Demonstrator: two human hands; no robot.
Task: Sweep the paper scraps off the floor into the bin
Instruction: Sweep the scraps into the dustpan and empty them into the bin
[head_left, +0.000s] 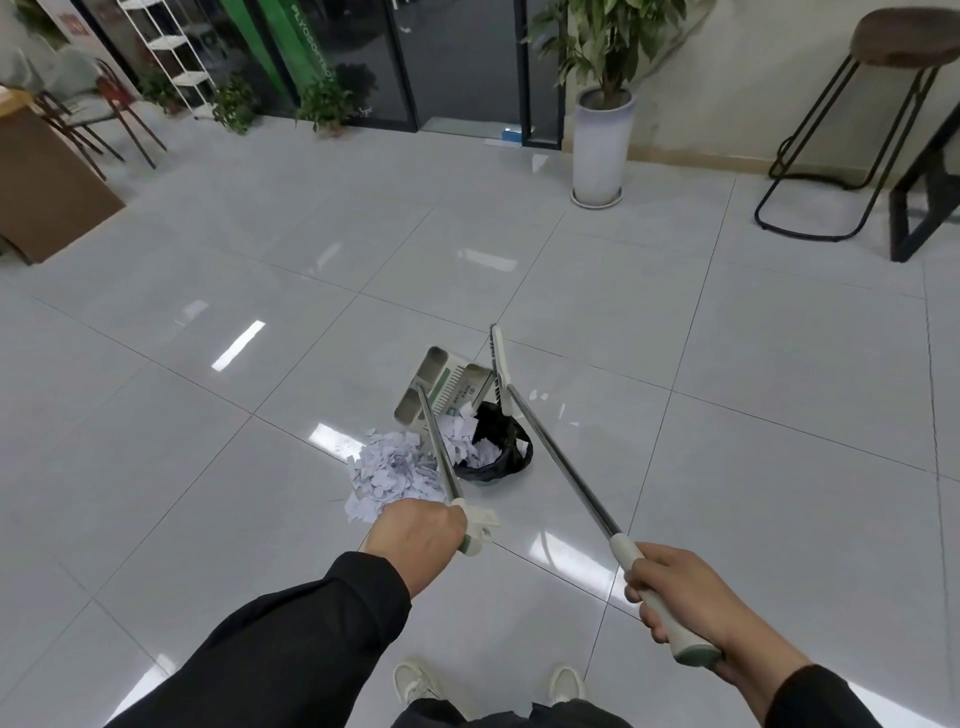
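Both hands are clenched on long handles: the left hand (415, 535) around the dustpan (441, 387) handle, the right hand (675, 597) around the broom (501, 371) handle; the dustpan is tipped over the black-lined bin (493, 462), scraps sliding in; a large pile of paper scraps (389, 475) lies on the floor (260, 415) just left of the bin, a few strays to its right; tilting too fast could spill paper past the rim, and the light bin might topple if the pan knocks it.

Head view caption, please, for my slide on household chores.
Left hand tips the dustpan over the black-lined bin; right hand holds the broom; paper scraps remain beside it.
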